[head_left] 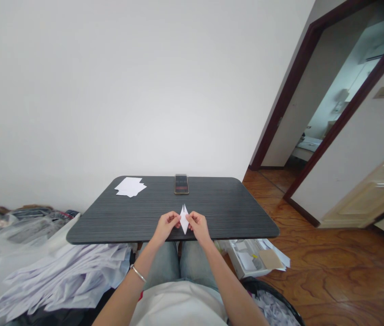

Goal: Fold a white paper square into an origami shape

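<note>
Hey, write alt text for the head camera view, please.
The left hand and right hand pinch a pointed white paper fold over a dark wood-grain table. Loose white paper sheets and a phone lie near the far edge.

Smartphone [181, 184] and loose white paper sheets [130, 186] near the far edge of a dark tabletop [236, 213]

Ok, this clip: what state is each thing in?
left hand, pinching the paper's left side
right hand, pinching the paper's right side
folded paper, narrow pointed diamond, held up
sheets, loose pile, flat on table
phone, at table's far edge
door, open
bin, holding crumpled paper
</note>
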A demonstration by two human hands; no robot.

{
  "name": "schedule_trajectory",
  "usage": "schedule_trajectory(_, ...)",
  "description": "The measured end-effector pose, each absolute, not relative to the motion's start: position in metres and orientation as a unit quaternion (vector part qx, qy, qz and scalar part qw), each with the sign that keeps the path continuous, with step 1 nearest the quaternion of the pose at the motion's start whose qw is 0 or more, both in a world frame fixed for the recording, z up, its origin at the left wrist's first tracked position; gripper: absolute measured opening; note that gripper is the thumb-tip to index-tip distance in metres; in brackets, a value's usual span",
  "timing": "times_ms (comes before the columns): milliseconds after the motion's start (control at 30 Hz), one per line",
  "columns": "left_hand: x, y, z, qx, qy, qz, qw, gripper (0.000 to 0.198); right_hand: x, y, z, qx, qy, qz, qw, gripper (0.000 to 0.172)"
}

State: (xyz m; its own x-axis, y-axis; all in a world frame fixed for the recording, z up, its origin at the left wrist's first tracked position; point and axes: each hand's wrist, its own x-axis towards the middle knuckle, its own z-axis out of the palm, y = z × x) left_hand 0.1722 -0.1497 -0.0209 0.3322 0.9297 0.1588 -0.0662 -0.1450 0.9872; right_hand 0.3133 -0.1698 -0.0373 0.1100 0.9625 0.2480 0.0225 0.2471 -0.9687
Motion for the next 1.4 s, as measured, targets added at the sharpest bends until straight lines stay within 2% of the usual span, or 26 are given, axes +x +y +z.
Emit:
schedule_trajectory(433,0.173,-0.1507,-0.0197,0.546,0.357,0.505,0.565,0.031,0.3105,-0.1703,-0.0339,-0.442,-0.559,0.436,0.549,0.028)
schedule_trajectory(700,0.1739,-0.1528,-0.0169,0.539,0.348,0.519,0.565,0.033,0.3097,-0.1675,-0.0369,-0.46,-0.522,0.429,0.577,0.028)
schedule_trajectory(933,0.1732,-0.1534,-0.018,0.53,0.341,0.541,0.557,0.029,0.3083,-0.1691,-0.0369,-0.452,-0.53,0.448,0.56,0.032)
schedule_trajectory(1400,0.1728,-0.1533,-0.0168,0.495,0.389,0.573,0.524,0.022,0.3062,-0.1707,-0.0373,-0.45,-0.545,0.463,0.536,0.025)
